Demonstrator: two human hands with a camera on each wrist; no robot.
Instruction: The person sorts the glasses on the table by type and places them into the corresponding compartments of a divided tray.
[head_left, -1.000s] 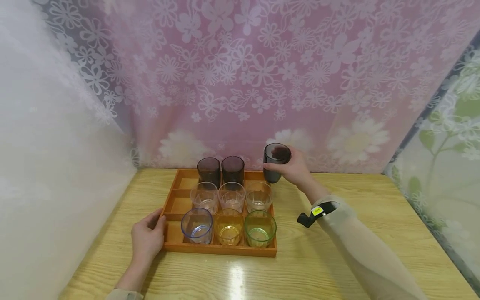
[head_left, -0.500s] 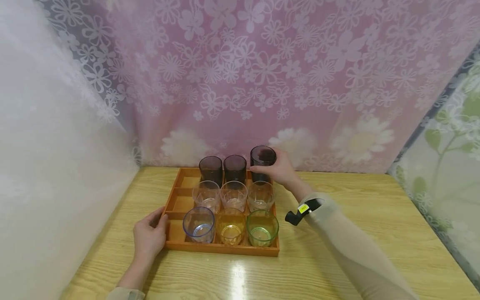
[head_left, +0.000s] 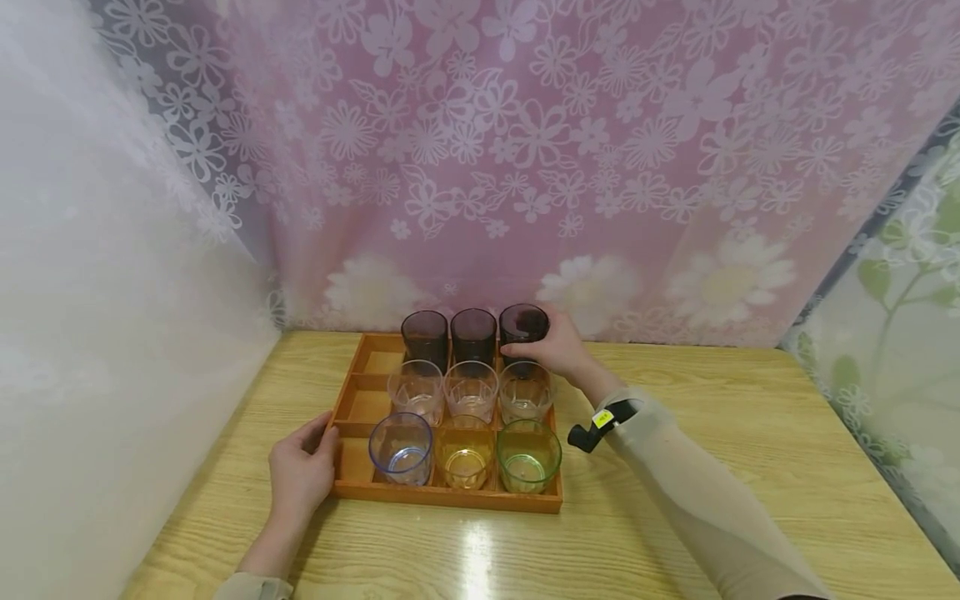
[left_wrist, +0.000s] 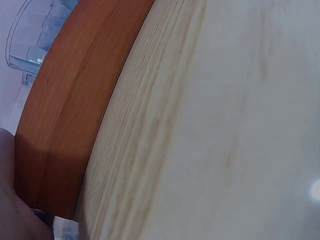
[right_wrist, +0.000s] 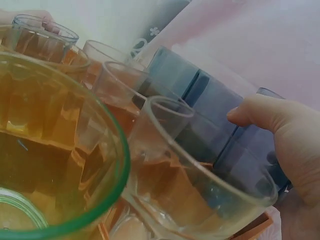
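Observation:
My right hand [head_left: 564, 343] grips a dark purple drinking glass [head_left: 517, 325], thumb across its near side. The glass stands upright in the back right of a compartmented wooden tray [head_left: 450, 500], beside two matching dark glasses [head_left: 473, 335]. Its lower part is hidden behind a clear glass [head_left: 527, 396]. In the right wrist view, the thumb [right_wrist: 250, 112] lies along the dark glass. My left hand [head_left: 298, 471] holds the tray's left side near the front corner; in the left wrist view, part of that hand [left_wrist: 17, 210] shows against the tray wall [left_wrist: 75, 100].
Clear glasses fill the tray's middle row. In front stand a blue-rimmed glass [head_left: 401, 450], a yellow glass [head_left: 465, 454] and a green-rimmed glass [head_left: 528, 457]. The left column of compartments [head_left: 363, 407] holds no glasses. A floral curtain [head_left: 480, 167] hangs behind the wooden table [head_left: 675, 467].
My right hand has brought the dark glass leftward over the tray and lowered it into the back row, beside the other two dark glasses. My left hand stays on the tray's side.

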